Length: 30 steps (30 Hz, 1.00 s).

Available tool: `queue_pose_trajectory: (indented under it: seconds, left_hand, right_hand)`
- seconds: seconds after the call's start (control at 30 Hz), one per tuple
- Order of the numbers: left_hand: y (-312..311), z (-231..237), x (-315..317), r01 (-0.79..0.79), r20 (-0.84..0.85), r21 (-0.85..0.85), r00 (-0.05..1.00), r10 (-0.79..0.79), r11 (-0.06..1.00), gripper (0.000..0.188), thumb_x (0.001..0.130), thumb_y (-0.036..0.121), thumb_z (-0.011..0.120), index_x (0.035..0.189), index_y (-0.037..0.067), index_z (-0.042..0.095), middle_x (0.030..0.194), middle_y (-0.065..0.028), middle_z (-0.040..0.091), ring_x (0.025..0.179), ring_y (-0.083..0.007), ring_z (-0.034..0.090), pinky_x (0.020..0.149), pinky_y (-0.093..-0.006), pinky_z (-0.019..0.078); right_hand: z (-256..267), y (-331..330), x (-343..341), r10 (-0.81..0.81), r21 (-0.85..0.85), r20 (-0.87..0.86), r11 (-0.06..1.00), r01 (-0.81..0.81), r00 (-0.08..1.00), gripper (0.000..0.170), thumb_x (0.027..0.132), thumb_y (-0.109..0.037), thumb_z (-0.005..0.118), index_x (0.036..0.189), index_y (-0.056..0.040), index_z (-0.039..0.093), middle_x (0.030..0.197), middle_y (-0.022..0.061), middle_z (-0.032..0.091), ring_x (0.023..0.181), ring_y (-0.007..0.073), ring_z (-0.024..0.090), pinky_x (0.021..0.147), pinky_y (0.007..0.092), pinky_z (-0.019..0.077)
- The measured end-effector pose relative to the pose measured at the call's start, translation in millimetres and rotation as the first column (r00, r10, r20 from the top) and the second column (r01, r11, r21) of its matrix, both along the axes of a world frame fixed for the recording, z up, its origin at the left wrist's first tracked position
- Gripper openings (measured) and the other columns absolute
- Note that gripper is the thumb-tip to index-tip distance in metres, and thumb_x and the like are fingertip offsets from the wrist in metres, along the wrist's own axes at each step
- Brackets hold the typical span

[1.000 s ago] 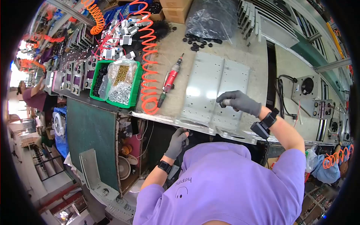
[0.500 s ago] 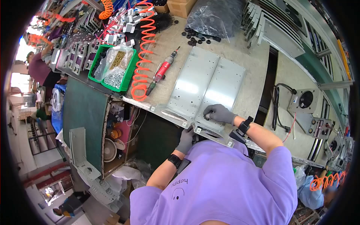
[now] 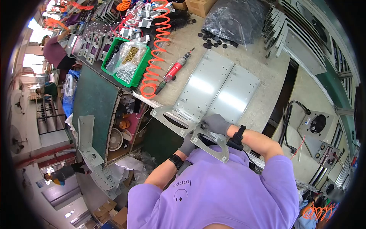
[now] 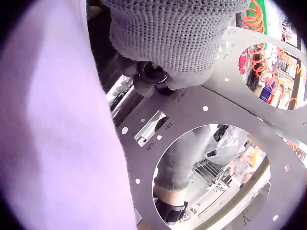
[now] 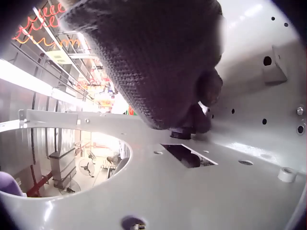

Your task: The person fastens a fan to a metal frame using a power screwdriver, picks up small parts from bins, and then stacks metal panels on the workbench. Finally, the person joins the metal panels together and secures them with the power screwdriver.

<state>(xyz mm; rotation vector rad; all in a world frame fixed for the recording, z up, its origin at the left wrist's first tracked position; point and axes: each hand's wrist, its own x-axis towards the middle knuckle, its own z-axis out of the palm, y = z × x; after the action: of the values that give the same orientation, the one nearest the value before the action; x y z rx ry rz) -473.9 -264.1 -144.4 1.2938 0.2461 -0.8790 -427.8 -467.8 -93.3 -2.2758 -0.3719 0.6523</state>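
Note:
Two grey sheet-metal panels lie side by side on the workbench, their end flanges with large round holes standing past its near edge. My gloved left hand is at the outer face of the right panel's flange, pinching a black ring-shaped part beside the ON/OFF lettering. On the inner side, my gloved right hand has its fingers curled at a black threaded piece by the rectangular cutout. In the head view the flange hides part of the left hand.
A red power screwdriver with an orange coiled hose lies left of the panels. Beyond it stands a green bin of screws. Black caps and a plastic bag are at the back. A fan unit sits right.
The panels have come toward me, so their flanges stand farther past the bench edge. My left hand has moved in behind the flange, and my right hand has come down to its inner side.

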Motion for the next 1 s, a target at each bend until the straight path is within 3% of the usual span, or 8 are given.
queue_pose_trajectory:
  seconds: [0.23, 0.47, 0.53, 0.6, 0.7, 0.73, 0.83, 1.0]
  left_hand:
    - [5, 11, 10, -0.204, -0.070, -0.002, 0.977, 0.203, 0.979, 0.022, 0.089, 0.009, 0.047, 0.106, 0.000, 0.057, 0.092, -0.0055, 0.061, 0.078, -0.0107, 0.056, 0.066, -0.0243, 0.0487]
    - [-8, 45, 27, -0.208, -0.022, 0.087, 0.977, 0.210, 0.974, 0.019, 0.087, 0.010, 0.051, 0.102, 0.001, 0.059, 0.085, -0.0074, 0.063, 0.069, -0.0146, 0.061, 0.055, -0.0268, 0.0488]
    - [-19, 51, 26, -0.217, -0.052, 0.126, 0.973, 0.225, 0.968, 0.015, 0.093, 0.019, 0.044, 0.090, 0.009, 0.054, 0.073, -0.0017, 0.055, 0.063, -0.0111, 0.054, 0.053, -0.0239, 0.0467]
    - [-13, 16, 21, -0.306, -0.079, 0.038, 0.948, 0.308, 0.951, 0.018, 0.093, 0.020, 0.042, 0.092, 0.008, 0.056, 0.074, -0.0026, 0.057, 0.066, -0.0140, 0.056, 0.059, -0.0267, 0.0478]
    - [-18, 6, 27, -0.303, -0.160, 0.172, 0.930, 0.330, 0.937, 0.020, 0.089, 0.015, 0.045, 0.098, 0.001, 0.056, 0.084, -0.0085, 0.062, 0.070, -0.0185, 0.059, 0.061, -0.0274, 0.0474]
    - [-26, 39, 28, -0.240, 0.030, 0.284, 0.970, 0.241, 0.929, 0.019, 0.087, 0.014, 0.051, 0.099, 0.001, 0.057, 0.076, -0.0077, 0.062, 0.061, -0.0174, 0.058, 0.053, -0.0256, 0.0452]
    - [-30, 46, 34, -0.173, -0.024, 0.342, 0.981, 0.192, 0.924, 0.020, 0.087, 0.017, 0.054, 0.103, 0.006, 0.057, 0.060, -0.0045, 0.057, 0.043, -0.0130, 0.051, 0.039, -0.0256, 0.0374]
    - [-31, 28, 29, -0.251, 0.076, 0.235, 0.968, 0.240, 0.939, 0.025, 0.088, 0.012, 0.049, 0.111, 0.005, 0.055, 0.067, -0.0027, 0.057, 0.039, -0.0083, 0.044, 0.035, -0.0225, 0.0330]
  right_hand:
    - [-4, 1, 0, 0.083, 0.195, 0.015, 0.977, -0.085, 0.996, 0.034, 0.075, -0.014, 0.050, 0.108, -0.0072, 0.060, 0.084, 0.0194, 0.062, 0.078, 0.0353, 0.059, 0.072, 0.0397, 0.0475]
    - [10, 13, -5, -0.251, 0.359, -0.034, 0.900, 0.246, 0.967, 0.022, 0.077, -0.013, 0.054, 0.095, -0.0043, 0.064, 0.088, 0.0166, 0.063, 0.082, 0.0334, 0.060, 0.075, 0.0381, 0.0471]
    - [11, 6, -11, -0.274, 0.349, -0.109, 0.889, 0.295, 0.955, 0.020, 0.076, -0.013, 0.056, 0.093, -0.0039, 0.064, 0.088, 0.0153, 0.063, 0.082, 0.0320, 0.059, 0.075, 0.0376, 0.0469]
    - [5, 7, -15, -0.267, 0.331, 0.063, 0.915, 0.233, 0.962, 0.020, 0.077, -0.014, 0.056, 0.092, -0.0038, 0.064, 0.090, 0.0154, 0.061, 0.082, 0.0313, 0.059, 0.075, 0.0373, 0.0466]
    - [-9, 8, -9, -0.213, 0.349, 0.114, 0.923, 0.161, 0.970, 0.021, 0.077, -0.012, 0.055, 0.094, -0.0038, 0.063, 0.089, 0.0172, 0.061, 0.082, 0.0333, 0.058, 0.075, 0.0377, 0.0466]
    - [-6, 10, -6, -0.176, 0.356, 0.140, 0.927, 0.116, 0.974, 0.021, 0.077, -0.012, 0.055, 0.094, -0.0038, 0.063, 0.089, 0.0172, 0.061, 0.082, 0.0333, 0.058, 0.075, 0.0377, 0.0466]
    - [-6, 8, -5, -0.171, 0.362, 0.130, 0.925, 0.114, 0.977, 0.021, 0.077, -0.011, 0.054, 0.096, -0.0036, 0.062, 0.085, 0.0177, 0.061, 0.079, 0.0344, 0.058, 0.073, 0.0379, 0.0470]
    - [-11, 25, 4, -0.382, 0.238, -0.048, 0.893, 0.382, 0.923, 0.023, 0.081, -0.020, 0.058, 0.093, -0.0008, 0.060, 0.080, 0.0165, 0.064, 0.074, 0.0326, 0.061, 0.067, 0.0359, 0.0479]
